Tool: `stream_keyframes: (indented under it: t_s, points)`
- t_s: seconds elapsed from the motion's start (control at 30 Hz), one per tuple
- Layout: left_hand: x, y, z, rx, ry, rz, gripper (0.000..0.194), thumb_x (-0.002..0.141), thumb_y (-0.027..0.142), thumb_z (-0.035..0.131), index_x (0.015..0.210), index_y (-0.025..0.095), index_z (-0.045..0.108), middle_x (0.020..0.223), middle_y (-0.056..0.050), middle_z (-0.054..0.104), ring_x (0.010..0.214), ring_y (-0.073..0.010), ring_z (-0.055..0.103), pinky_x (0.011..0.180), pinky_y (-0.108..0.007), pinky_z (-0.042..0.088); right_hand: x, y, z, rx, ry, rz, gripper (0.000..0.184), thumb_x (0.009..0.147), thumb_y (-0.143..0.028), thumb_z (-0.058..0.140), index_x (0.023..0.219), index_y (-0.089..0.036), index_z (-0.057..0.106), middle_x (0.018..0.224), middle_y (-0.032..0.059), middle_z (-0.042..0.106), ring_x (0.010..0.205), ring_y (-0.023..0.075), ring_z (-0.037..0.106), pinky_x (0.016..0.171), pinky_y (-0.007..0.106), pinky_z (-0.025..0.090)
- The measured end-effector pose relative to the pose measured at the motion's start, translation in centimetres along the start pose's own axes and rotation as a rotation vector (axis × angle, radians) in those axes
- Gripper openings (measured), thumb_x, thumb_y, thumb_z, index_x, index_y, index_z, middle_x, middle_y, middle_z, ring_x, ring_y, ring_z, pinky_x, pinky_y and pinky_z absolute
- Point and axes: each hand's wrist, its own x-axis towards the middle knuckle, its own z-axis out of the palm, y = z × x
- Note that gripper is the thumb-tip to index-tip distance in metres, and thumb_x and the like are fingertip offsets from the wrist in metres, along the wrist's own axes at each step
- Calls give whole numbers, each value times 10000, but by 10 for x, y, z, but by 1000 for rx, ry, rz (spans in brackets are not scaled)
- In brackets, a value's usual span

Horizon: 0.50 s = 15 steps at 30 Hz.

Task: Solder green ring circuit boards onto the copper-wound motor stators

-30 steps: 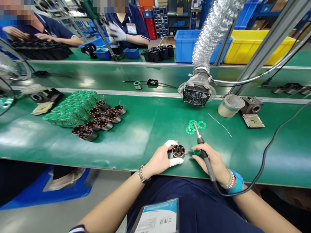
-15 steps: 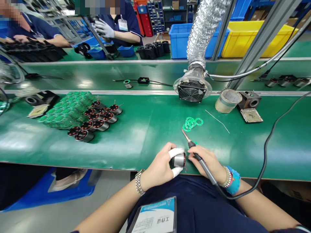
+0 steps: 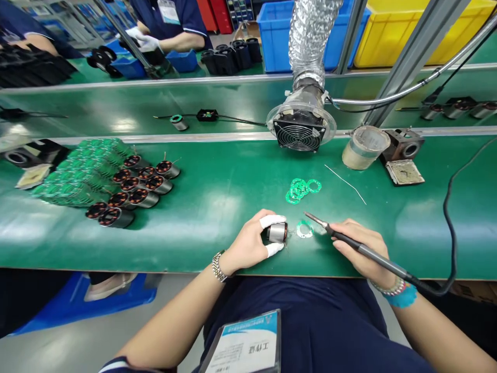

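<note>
My left hand (image 3: pixel 254 239), with white covers on thumb and finger, grips a motor stator (image 3: pixel 277 233) on its side, its copper-wound end and thin wire leads facing right. Just right of those leads, a green ring-shaped circuit board (image 3: pixel 305 229) lies on the bench. In my right hand (image 3: pixel 363 246) is a soldering iron (image 3: pixel 365 250), held like a pen, its tip pointing up and left, above and apart from the single ring. Farther back lies a small pile of similar green ring boards (image 3: pixel 298 190).
Several stators (image 3: pixel 140 197) stand at the left beside stacked green boards (image 3: pixel 83 171). A fan with a foil duct (image 3: pixel 300 135) hangs at the back. Right of it are a round tub (image 3: pixel 365 147), an iron holder with sponge (image 3: pixel 404 172) and a bent solder wire (image 3: pixel 345 184). Co-workers sit across.
My right hand has moved away to the right with the soldering iron. The single ring board now shows beside the stator. The view has shifted slightly.
</note>
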Motion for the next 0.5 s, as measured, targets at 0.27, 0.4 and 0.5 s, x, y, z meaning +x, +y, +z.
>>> stream_keyframes:
  t_s: [0.27,0.4,0.5]
  points:
    - [13,-2,4,-21,-49,46,469,633,123,640,1076,209,512,1041,-67,513,927,-195,540,826,-360,463,5,-1,-1,42,-72,102,133,795,-180,546,900,-192,627,804,31,670,715,145,618,649,252,499]
    - [14,-3,5,-28,-57,42,472,638,136,637,1085,210,505,1045,-72,516,939,-204,534,833,-377,459,8,-1,-1,54,-105,102,141,804,-190,534,909,-191,627,794,34,667,702,146,611,639,264,491]
    - [15,-3,5,-37,-64,35,469,641,148,638,1087,210,506,1041,-72,520,934,-205,536,828,-380,460,10,0,-1,54,-145,101,149,809,-203,524,909,-189,634,790,39,670,697,149,610,637,270,487]
